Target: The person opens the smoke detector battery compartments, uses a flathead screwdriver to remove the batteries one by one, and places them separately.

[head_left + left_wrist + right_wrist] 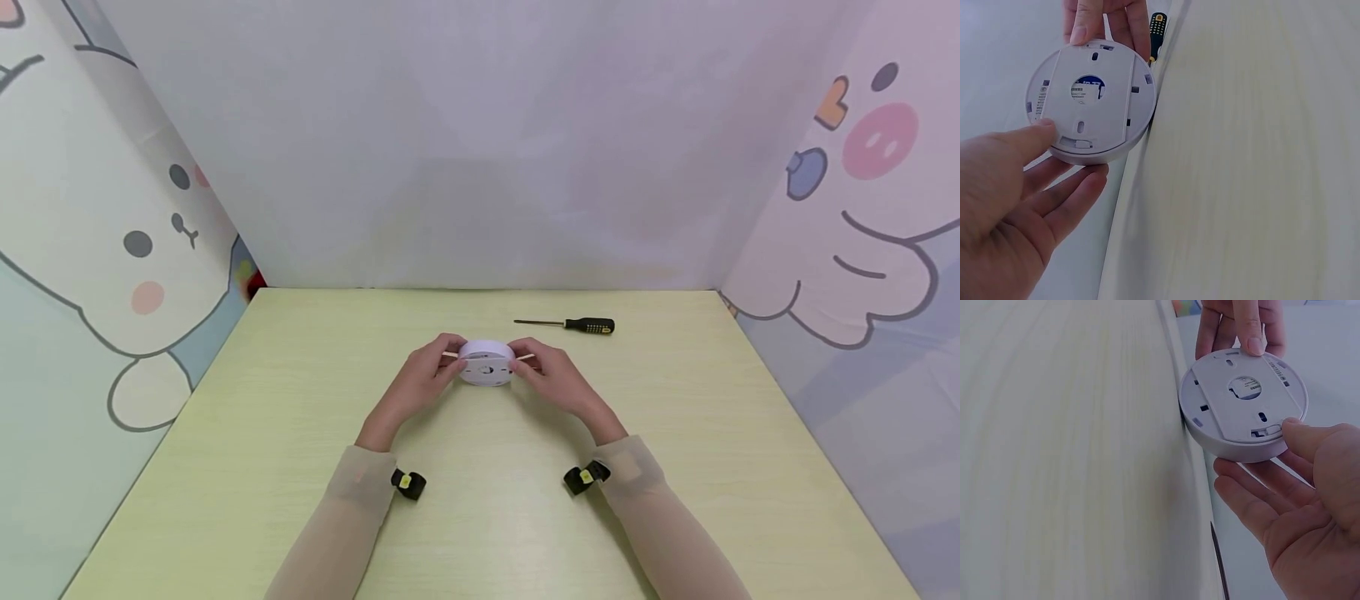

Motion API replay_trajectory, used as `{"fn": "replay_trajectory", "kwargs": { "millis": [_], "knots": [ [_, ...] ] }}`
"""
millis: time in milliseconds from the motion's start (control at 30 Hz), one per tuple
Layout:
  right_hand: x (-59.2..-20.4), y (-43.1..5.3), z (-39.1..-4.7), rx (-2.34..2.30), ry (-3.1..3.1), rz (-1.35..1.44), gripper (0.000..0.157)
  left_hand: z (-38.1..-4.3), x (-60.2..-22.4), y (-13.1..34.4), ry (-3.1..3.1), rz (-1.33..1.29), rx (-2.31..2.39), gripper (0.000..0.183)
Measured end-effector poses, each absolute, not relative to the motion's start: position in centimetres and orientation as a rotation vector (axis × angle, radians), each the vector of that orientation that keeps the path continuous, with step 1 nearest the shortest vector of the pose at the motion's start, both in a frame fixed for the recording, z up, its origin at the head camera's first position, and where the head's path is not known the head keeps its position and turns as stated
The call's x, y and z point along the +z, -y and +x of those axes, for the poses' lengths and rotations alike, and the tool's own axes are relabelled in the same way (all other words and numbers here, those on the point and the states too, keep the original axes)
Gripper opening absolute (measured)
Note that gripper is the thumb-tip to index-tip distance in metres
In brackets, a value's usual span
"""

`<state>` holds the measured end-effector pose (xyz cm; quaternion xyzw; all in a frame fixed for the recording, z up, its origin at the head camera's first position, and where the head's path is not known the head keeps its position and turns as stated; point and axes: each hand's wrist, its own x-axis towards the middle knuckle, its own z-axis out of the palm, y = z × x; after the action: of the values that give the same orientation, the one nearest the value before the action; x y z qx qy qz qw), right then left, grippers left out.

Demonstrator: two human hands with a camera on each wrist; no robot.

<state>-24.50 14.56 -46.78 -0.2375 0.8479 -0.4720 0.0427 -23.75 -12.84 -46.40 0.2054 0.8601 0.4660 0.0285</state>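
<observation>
A round white smoke detector (486, 372) is held between both hands above the table, its back side facing the head camera. On that back lies a white mounting plate (1091, 103) with slots and a central hole, through which a printed label shows. My left hand (429, 375) grips the detector's left edge, thumb on the plate and fingers under the rim. From the other side, my right hand (551, 377) grips the right edge in the same way, its thumb (1297, 434) beside a slot. The detector's front is hidden.
Beyond the hands, toward the table's far edge, lies a screwdriver (588, 325) with a black and yellow handle, its shaft pointing left. The pale wooden table (480, 517) meets a plain curtain (465, 167) at the back. Curtains with cartoon animals hang on both sides.
</observation>
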Motion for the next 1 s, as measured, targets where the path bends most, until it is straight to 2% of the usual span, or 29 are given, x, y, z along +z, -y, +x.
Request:
{"fn": "replay_trajectory", "kwargs": {
  "millis": [400, 1000],
  "knots": [
    [-46.92, -14.37, -24.53, -1.460, -2.633, -0.760, 0.043, -23.72, -46.23, 12.80, -2.689, 0.653, 1.428, 0.040],
    [-46.38, -14.45, -24.27, -1.482, -2.571, -0.704, 0.040, -23.60, -46.28, 12.75, -2.705, 0.627, 1.385, 0.039]
  ]
}}
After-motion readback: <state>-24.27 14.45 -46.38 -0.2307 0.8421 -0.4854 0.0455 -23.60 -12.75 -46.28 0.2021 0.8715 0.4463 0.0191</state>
